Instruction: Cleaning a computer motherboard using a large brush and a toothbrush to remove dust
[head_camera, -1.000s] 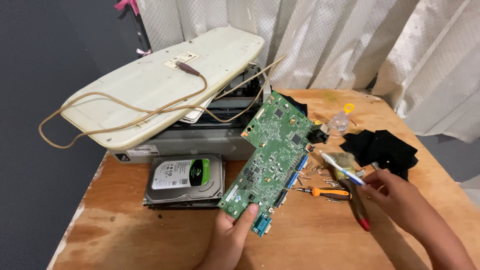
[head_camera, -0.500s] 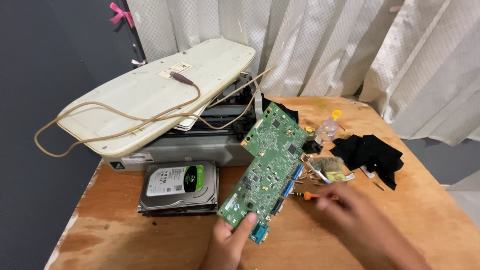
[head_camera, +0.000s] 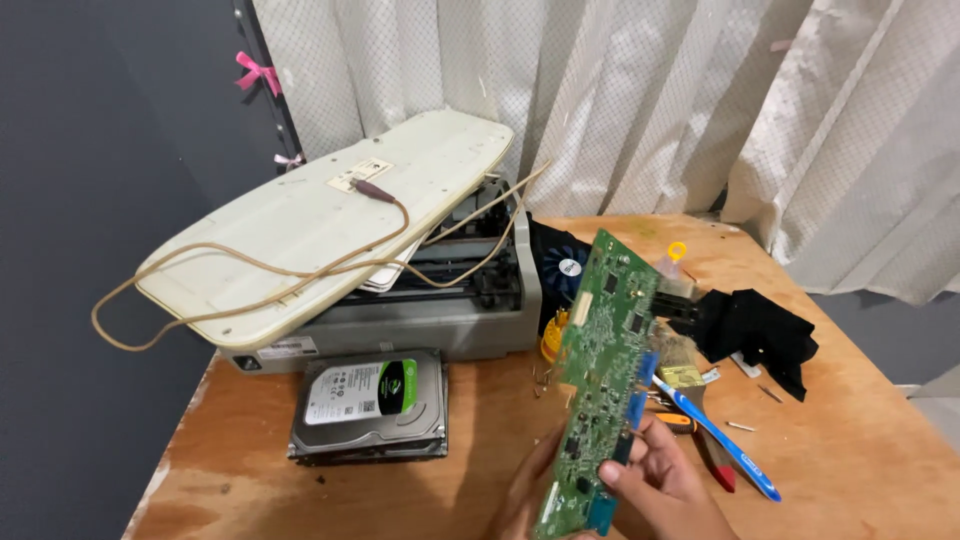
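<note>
Between your two hands, raised above the bench (head_camera: 300, 480), the green circuit board (head_camera: 600, 370) is clamped by left hand (head_camera: 520, 500) and right hand (head_camera: 665, 485); it looks light, stiff and fragile, so grip its bare edges.

My 2 bare hands, seen from above.

My left hand (head_camera: 525, 495) and right hand (head_camera: 668, 490) wear no gloves, rings or watch. No sleeve reaches either wrist. My short fingernails are unpainted. Only the fingers and part of each palm show at the frame's bottom edge.
</note>
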